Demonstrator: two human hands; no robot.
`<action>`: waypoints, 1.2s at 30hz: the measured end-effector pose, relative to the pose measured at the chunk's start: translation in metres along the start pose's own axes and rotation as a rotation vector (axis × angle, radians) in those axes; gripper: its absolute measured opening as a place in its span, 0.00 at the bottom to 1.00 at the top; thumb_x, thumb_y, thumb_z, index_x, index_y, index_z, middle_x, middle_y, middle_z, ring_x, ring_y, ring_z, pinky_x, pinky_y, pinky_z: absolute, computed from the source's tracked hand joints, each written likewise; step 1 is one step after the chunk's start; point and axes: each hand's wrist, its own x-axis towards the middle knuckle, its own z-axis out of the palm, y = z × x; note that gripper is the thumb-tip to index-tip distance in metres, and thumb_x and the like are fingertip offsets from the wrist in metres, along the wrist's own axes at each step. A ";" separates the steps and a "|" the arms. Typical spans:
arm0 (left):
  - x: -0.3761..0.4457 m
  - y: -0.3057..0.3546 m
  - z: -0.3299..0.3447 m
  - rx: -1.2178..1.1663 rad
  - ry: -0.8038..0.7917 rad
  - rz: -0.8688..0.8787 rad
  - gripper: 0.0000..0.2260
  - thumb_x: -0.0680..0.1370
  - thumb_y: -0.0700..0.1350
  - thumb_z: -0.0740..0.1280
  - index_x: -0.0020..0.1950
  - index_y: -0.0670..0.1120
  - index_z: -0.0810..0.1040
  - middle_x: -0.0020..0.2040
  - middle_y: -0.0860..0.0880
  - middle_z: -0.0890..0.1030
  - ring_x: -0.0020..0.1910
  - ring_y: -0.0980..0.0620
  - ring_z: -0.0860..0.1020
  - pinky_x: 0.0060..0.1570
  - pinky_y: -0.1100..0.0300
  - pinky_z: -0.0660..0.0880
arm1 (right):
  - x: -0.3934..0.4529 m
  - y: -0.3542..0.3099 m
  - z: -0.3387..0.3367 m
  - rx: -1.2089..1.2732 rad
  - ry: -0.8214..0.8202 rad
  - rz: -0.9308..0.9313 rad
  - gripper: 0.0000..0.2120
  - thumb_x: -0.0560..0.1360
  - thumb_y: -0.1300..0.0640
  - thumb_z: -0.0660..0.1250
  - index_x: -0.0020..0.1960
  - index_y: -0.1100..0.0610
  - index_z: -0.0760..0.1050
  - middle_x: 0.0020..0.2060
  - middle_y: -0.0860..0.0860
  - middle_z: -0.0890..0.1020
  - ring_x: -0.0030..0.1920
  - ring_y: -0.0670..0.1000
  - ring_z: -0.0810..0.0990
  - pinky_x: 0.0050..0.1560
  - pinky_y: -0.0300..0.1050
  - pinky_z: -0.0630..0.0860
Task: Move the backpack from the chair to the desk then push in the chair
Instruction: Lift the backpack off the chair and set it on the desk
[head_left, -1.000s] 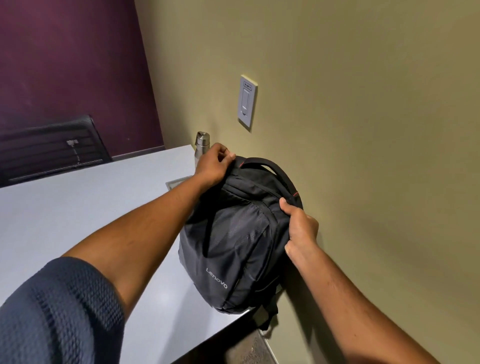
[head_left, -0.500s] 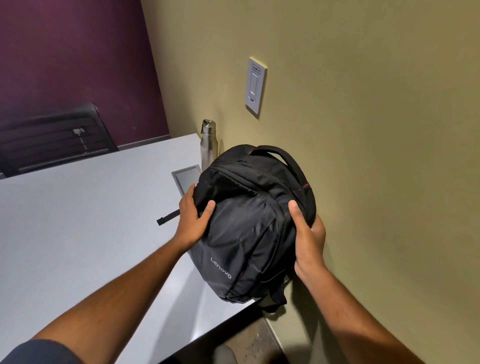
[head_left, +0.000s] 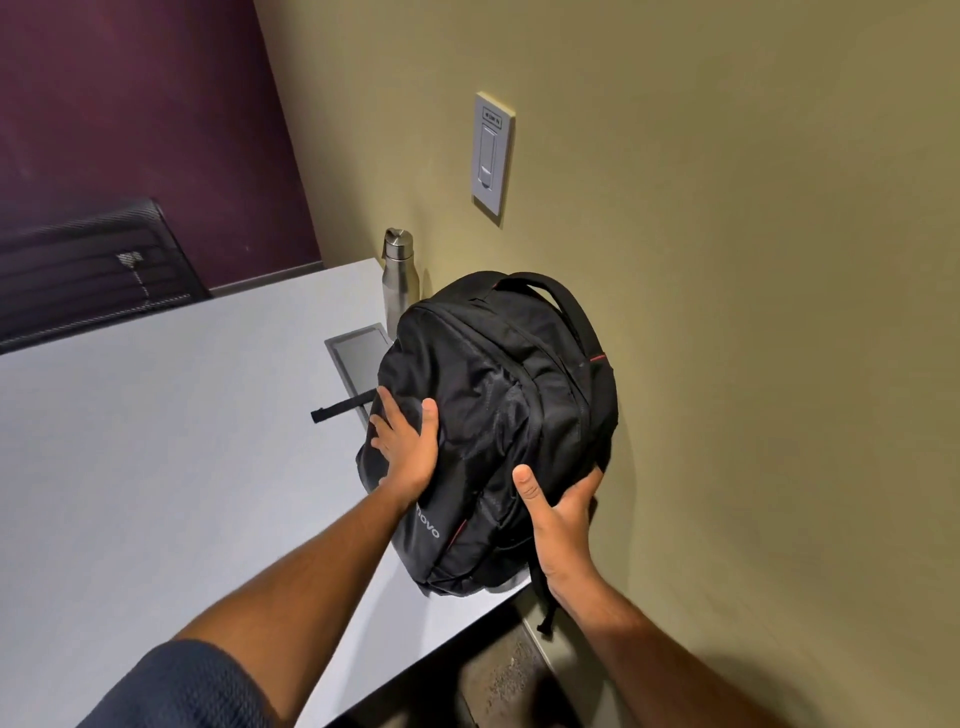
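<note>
The black backpack (head_left: 498, 415) stands upright on the white desk (head_left: 156, 467), at its right end against the olive wall. My left hand (head_left: 405, 447) presses flat on the bag's left front, fingers spread. My right hand (head_left: 558, 514) cups its lower right side, thumb on the front. A loose black strap (head_left: 340, 409) lies on the desk to the bag's left. The chair the bag came from is out of view.
A steel water bottle (head_left: 399, 278) stands by the wall just behind the bag. A grey cable hatch (head_left: 358, 358) is set in the desk. A dark mesh chair (head_left: 88, 270) sits at the desk's far side. A wall switch (head_left: 491, 153) hangs above.
The bag has been set further onto the desk, closer to the bottle. My left hand came down from the bag's top to its front; my right hand slid lower along its side.
</note>
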 end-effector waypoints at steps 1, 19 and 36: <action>0.005 0.002 0.000 0.002 -0.007 0.011 0.36 0.79 0.67 0.54 0.80 0.59 0.38 0.83 0.42 0.42 0.80 0.32 0.43 0.75 0.30 0.46 | 0.002 0.001 0.003 -0.010 0.007 0.011 0.78 0.50 0.16 0.73 0.85 0.49 0.40 0.85 0.51 0.59 0.83 0.53 0.60 0.83 0.67 0.52; -0.042 -0.008 -0.023 -0.007 -0.021 0.050 0.37 0.80 0.65 0.56 0.82 0.50 0.47 0.83 0.43 0.54 0.81 0.42 0.55 0.78 0.40 0.55 | -0.009 0.006 -0.010 -0.024 -0.061 0.017 0.72 0.53 0.19 0.75 0.84 0.53 0.52 0.82 0.53 0.66 0.79 0.52 0.66 0.82 0.57 0.62; -0.202 -0.111 -0.109 0.782 -0.213 0.225 0.44 0.73 0.76 0.47 0.79 0.47 0.62 0.79 0.44 0.65 0.78 0.39 0.59 0.74 0.35 0.58 | -0.135 0.020 -0.050 -0.862 -0.339 0.139 0.41 0.73 0.33 0.72 0.74 0.62 0.72 0.74 0.59 0.75 0.72 0.60 0.75 0.71 0.55 0.74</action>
